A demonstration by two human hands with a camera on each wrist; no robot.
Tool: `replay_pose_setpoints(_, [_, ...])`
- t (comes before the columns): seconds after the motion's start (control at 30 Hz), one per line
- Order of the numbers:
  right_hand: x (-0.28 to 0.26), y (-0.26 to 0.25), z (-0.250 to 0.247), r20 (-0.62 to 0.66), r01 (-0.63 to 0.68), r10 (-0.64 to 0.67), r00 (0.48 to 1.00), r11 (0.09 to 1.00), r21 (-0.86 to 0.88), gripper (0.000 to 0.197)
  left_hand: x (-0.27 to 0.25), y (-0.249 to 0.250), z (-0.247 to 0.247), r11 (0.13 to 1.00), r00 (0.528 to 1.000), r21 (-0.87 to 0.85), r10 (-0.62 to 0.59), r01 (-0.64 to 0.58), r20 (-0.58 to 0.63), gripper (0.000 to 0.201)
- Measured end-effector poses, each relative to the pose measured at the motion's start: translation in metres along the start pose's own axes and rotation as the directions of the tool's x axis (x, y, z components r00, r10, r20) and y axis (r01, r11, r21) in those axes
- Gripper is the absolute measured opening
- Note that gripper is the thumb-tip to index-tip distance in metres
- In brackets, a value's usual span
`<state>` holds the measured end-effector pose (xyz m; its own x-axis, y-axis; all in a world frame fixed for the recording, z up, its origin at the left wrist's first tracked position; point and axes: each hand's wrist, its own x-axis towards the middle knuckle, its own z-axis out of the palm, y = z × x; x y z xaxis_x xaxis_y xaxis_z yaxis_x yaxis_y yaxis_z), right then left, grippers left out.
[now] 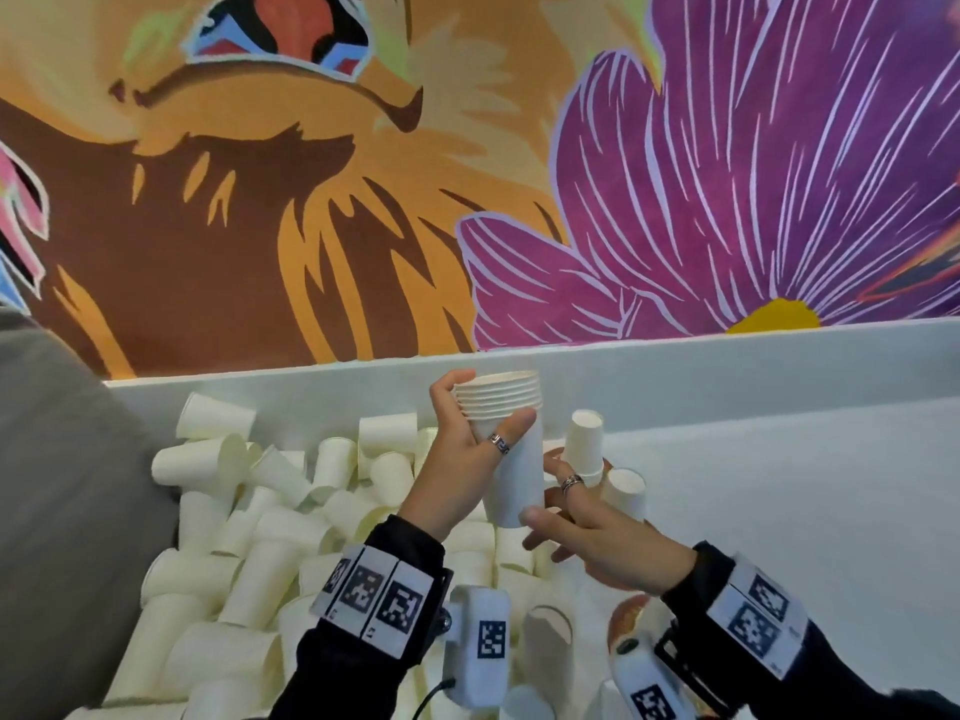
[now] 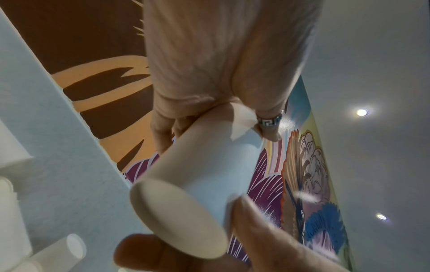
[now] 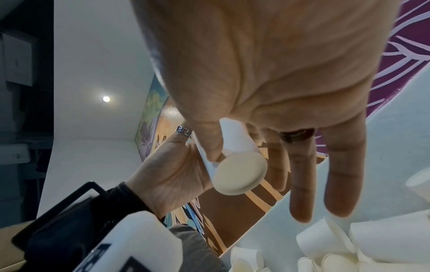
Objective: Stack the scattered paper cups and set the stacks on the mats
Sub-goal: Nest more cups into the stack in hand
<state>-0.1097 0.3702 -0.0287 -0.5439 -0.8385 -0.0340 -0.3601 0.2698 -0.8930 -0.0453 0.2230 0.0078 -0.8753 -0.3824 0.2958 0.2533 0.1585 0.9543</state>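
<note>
A stack of several nested white paper cups (image 1: 511,459) is held upright, rims up, above the pile. My left hand (image 1: 467,459) grips it high on its side, thumb across the front just under the rims. My right hand (image 1: 597,543) meets the bottom of the stack, thumb on its front edge and index finger behind it. In the left wrist view the stack's base (image 2: 179,217) sits between that thumb (image 2: 267,235) and a fingertip (image 2: 144,252). In the right wrist view the other fingers (image 3: 342,174) stretch out straight past the stack (image 3: 237,174). No mat is in view.
Many loose cups (image 1: 270,537) lie jumbled in a white walled bin (image 1: 727,366), mostly at its left and near side. Two upturned cups (image 1: 584,444) (image 1: 623,493) stand just right of my hands. Grey fabric (image 1: 62,511) borders the left. A painted wall rises behind.
</note>
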Motion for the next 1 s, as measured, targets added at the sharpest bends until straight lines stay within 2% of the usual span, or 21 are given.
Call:
replay_pose_setpoints(0.13, [0.001,0.0,-0.009,-0.019,0.001,0.0,1.0,1.0,0.023,0.058,0.01,0.001,0.01,0.999,1.0,0.036,-0.001,0.0,0.016,0.06])
replay_pose_setpoints(0.53, [0.019,0.036,-0.098,-0.019,-0.008,0.011,1.0,0.989,0.15,0.062,0.077,0.0,0.085,0.99,0.996,0.113,-0.089,0.085,0.028,0.057])
replay_pose_setpoints(0.67, [0.021,0.051,-0.134,-0.03,0.002,0.003,1.0,0.984,0.179,0.061,0.103,-0.007,0.116,0.984,0.989,0.099,-0.148,0.147,0.003,0.057])
replay_pose_setpoints(0.8, [0.028,0.074,-0.157,-0.112,0.03,-0.003,0.994,0.971,0.239,0.059,0.128,-0.018,0.142,0.974,0.975,0.052,-0.219,0.22,-0.034,0.053])
replay_pose_setpoints(0.93, [0.033,0.097,-0.166,-0.196,0.109,-0.034,0.98,0.916,0.386,0.053,0.146,-0.034,0.158,0.938,0.936,0.043,-0.34,0.345,-0.086,0.059])
replay_pose_setpoints(1.0, [0.037,0.106,-0.17,-0.234,0.161,-0.073,0.97,0.909,0.385,0.058,0.154,-0.045,0.163,0.914,0.912,0.053,-0.396,0.403,-0.103,0.057])
